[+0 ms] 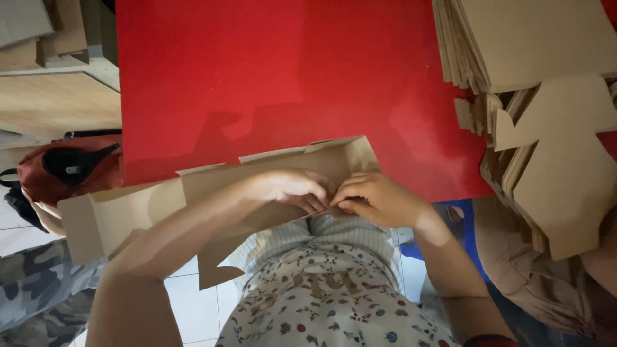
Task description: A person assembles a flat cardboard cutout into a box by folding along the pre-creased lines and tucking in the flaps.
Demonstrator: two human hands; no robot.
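Flat brown die-cut cardboard box blank pinched at its near edge by left hand and right hand, fingers curled shut, red tabletop beneath, brown cardboard stack far right.

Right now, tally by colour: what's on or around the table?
Red: 2, table and bag
Brown: 2, box under both hands, left hand and right hand, and the stack of cardboard blanks
Total: 4

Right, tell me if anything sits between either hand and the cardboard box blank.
Nothing visible does. The left hand and the right hand both already rest on the cardboard box blank, fingers meeting at its near folded edge, at the near edge of the red table.
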